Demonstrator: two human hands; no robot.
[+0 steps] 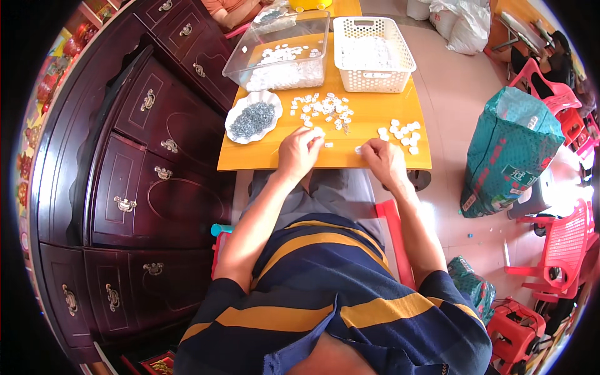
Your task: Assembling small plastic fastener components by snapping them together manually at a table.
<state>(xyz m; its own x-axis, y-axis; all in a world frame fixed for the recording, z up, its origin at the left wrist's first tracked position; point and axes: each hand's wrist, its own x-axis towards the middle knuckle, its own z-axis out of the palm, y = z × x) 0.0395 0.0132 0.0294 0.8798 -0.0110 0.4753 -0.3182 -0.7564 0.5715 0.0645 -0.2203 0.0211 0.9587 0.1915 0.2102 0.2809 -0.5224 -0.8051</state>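
My left hand (299, 153) is over the near edge of the orange table, its fingers pinched round a small white plastic piece (319, 132). To the right, my right hand (384, 161) is closed, with another small white piece (358, 150) at its fingertips. A single white piece (329, 145) lies on the wood between the hands. Beyond them spreads a loose heap of small white pieces (325, 106), with a few thin brownish bits beside it. A group of white pieces (400, 132) sits right of my right hand. A scalloped white dish (270, 100) of small dark metallic parts stands left.
At the table's (281, 161) far side stand a clear plastic bin (234, 65) and a white perforated basket (375, 83), both holding white pieces. Dark wooden drawers (137, 125) flank the left. On the right are a green bag (509, 150) and red plastic chairs (562, 250). Another person (234, 9) sits beyond.
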